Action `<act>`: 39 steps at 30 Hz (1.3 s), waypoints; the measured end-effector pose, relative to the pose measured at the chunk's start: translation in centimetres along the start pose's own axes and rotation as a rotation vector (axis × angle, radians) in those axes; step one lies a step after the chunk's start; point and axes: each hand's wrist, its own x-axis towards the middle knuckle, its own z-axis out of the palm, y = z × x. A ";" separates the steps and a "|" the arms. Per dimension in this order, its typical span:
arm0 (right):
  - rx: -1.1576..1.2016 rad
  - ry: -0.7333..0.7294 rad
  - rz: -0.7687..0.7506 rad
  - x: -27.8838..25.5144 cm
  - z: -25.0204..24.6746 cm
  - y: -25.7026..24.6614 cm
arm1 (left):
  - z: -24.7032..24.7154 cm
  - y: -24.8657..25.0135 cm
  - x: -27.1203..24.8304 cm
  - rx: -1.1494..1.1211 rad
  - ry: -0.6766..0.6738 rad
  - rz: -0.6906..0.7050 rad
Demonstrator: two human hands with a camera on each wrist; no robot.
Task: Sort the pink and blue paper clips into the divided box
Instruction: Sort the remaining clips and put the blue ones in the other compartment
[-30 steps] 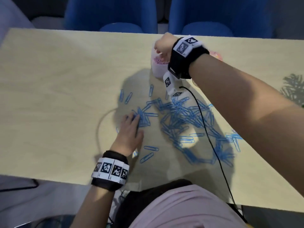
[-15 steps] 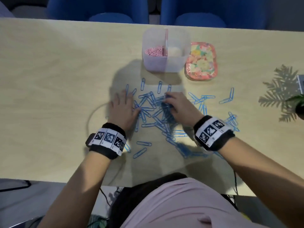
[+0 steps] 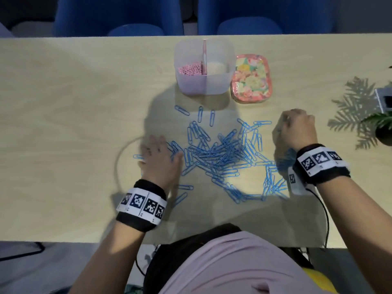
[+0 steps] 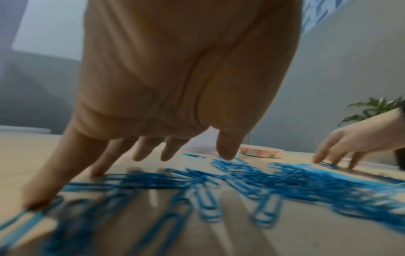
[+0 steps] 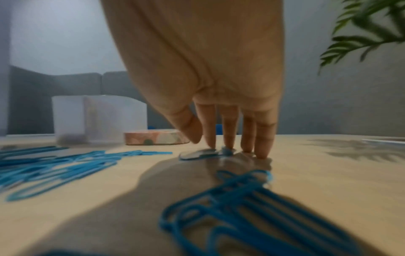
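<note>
Both grips [image 3: 161, 158] [image 3: 294, 128] flat beside variously pointing blue clips [image 3: 216, 153].

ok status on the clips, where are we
Left hand and right hand open, fingertips sweeping blue clips together on table. Pink clips in box's left compartment, right one empty. Nothing blocking.

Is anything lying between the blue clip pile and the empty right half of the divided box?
Nothing visible blocks it. Bare table separates the blue paper clips from the divided box; the floral lid sits beside the box, to its right, off that path.
</note>
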 end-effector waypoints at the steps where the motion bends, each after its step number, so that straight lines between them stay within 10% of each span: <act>1: -0.009 -0.037 -0.053 -0.2 0.3 -0.8 | 0.4 0.6 0.1 0.032 -0.010 0.067; 7: 0.041 -0.218 -0.463 -2.9 2.4 -4.6 | -4.6 3.3 8.6 0.202 0.221 0.317; 16: 0.348 0.015 -0.397 -4.8 0.6 -2.4 | -13.5 6.4 19.6 0.305 0.243 0.325; 21: 0.493 0.108 -0.216 -5.4 0.0 -1.2 | -11.4 5.0 20.2 0.186 0.335 0.328; 28: -0.026 -0.031 0.278 -6.9 -0.1 -0.4 | -10.9 2.7 19.2 0.074 0.398 0.262; 39: 0.358 -0.123 -0.298 -7.5 2.4 -4.2 | -10.2 2.7 17.4 -0.008 0.185 0.180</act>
